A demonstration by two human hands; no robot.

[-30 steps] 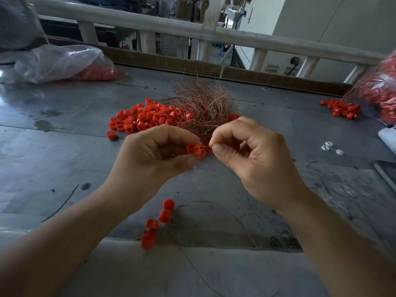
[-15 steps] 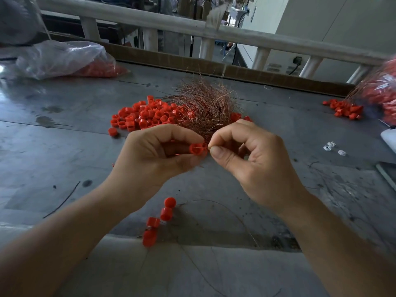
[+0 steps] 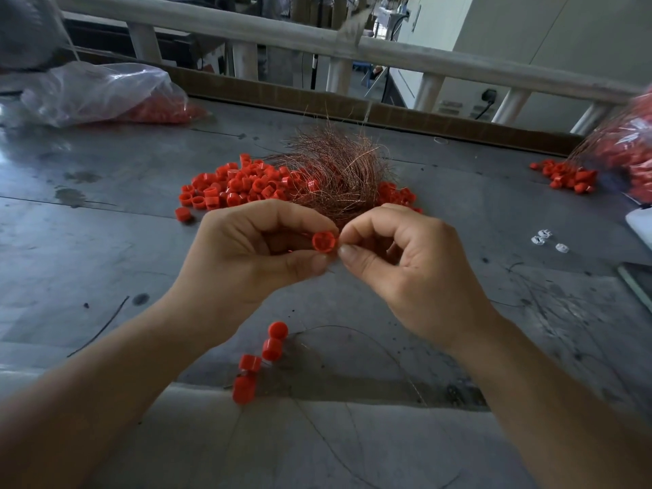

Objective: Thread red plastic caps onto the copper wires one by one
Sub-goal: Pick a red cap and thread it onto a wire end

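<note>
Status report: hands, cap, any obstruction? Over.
Left hand pinches one red cap. Right hand pinches at its rim; wire there too fine to see. Copper wire bundle and loose caps lie behind, not blocking.

We note dim daylight from behind the railing (image 3: 458, 67), soft sheen on the surface (image 3: 88, 248), bowed edges, blurred right margin.

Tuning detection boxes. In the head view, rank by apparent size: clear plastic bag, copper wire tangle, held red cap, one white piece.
Largest: clear plastic bag and copper wire tangle, too alike to rank.
held red cap (nearer the camera)
white piece
</note>
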